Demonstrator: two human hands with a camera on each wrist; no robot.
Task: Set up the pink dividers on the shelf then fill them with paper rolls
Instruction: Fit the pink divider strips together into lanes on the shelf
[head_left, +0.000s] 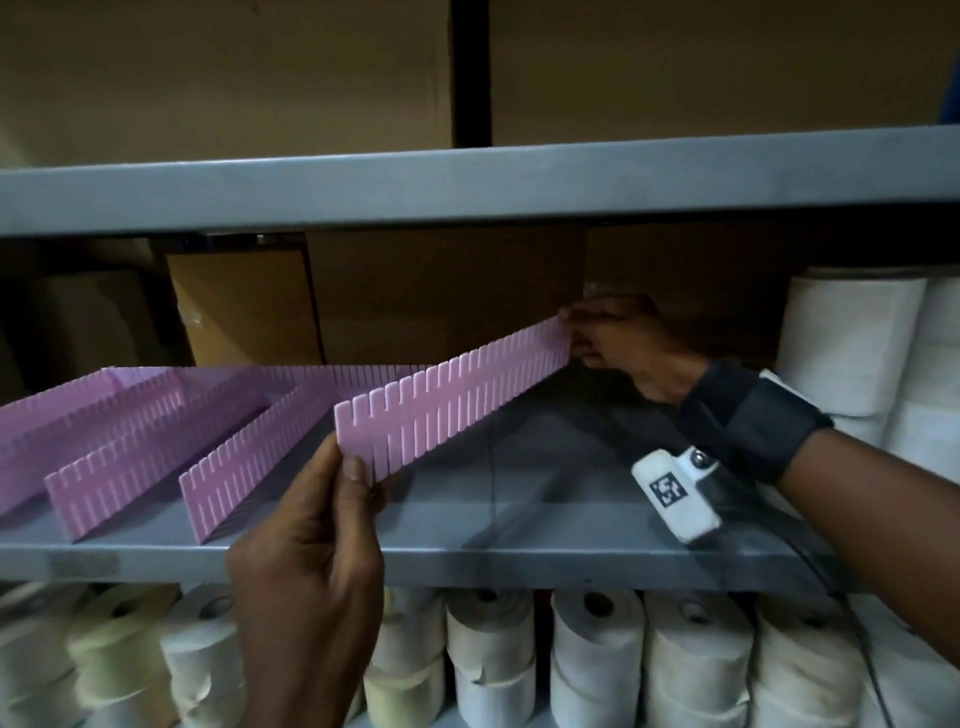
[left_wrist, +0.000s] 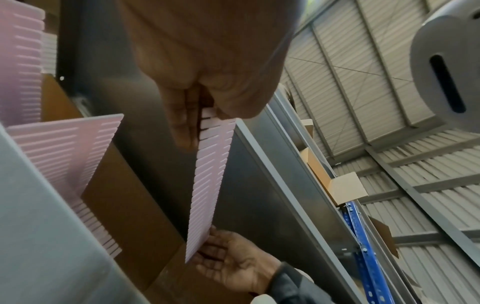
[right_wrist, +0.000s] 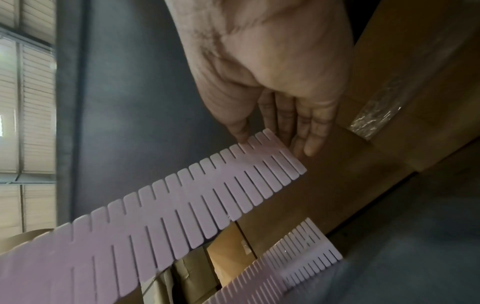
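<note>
A long pink slotted divider (head_left: 452, 400) is held above the grey metal shelf (head_left: 519, 519), running from its front edge back toward the cardboard boxes (head_left: 363, 301) at the rear. The left hand (head_left: 322, 551) grips the near end, thumb on the front face and fingers curled behind it, so the strip is pinched at its lower corner. The right hand (head_left: 623, 343) reaches deep into the shelf and holds the far end; in the right wrist view the thumb presses the slotted top edge while the fingers (right_wrist: 309, 131) lie fairly straight behind the strip. To the left, three more pink dividers (head_left: 156, 431) stand upright on the shelf, slanting back to a cross strip along the rear. A stack of white paper rolls (head_left: 862, 343) sits at the right end of the same shelf, just beside the right wrist, which wears a black strap (head_left: 748, 415) with a small white camera unit (head_left: 675, 488). More paper rolls (head_left: 597, 654), white and cream, fill the level below.
</note>
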